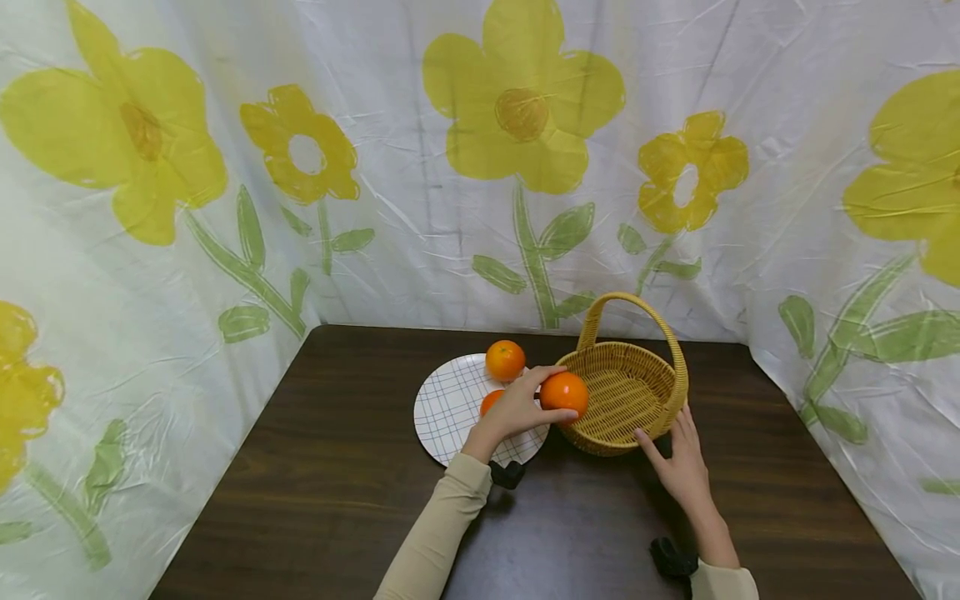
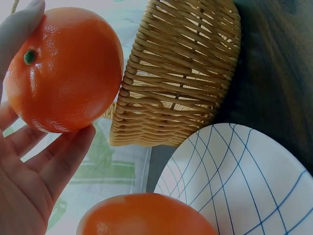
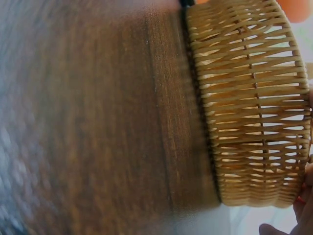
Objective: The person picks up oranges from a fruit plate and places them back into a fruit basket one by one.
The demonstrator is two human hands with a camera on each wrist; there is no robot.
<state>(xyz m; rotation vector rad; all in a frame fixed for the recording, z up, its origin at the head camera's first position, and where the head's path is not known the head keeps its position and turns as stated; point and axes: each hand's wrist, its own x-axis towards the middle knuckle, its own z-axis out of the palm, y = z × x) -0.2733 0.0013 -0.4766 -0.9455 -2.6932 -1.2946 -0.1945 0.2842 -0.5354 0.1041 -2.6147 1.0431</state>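
My left hand (image 1: 517, 404) grips a glossy orange (image 1: 564, 395) between thumb and fingers, above the left rim of a wicker basket (image 1: 618, 392). The left wrist view shows the green stem end of this orange (image 2: 66, 68) close beside the basket's woven side (image 2: 181, 73). On the basket's right side is my right hand (image 1: 684, 467), holding it with the thumb at the near rim and the fingers along the side. A second orange (image 1: 505, 360) sits on the far part of a white plate with blue lines (image 1: 442, 408). Another orange (image 1: 491, 402) lies nearer, partly hidden by my left hand.
The basket's tall arched handle (image 1: 678, 358) rises over its right part. Everything stands on a dark wooden table (image 1: 322, 467). A white curtain with yellow flowers (image 1: 390, 250) hangs behind the table and along both sides.
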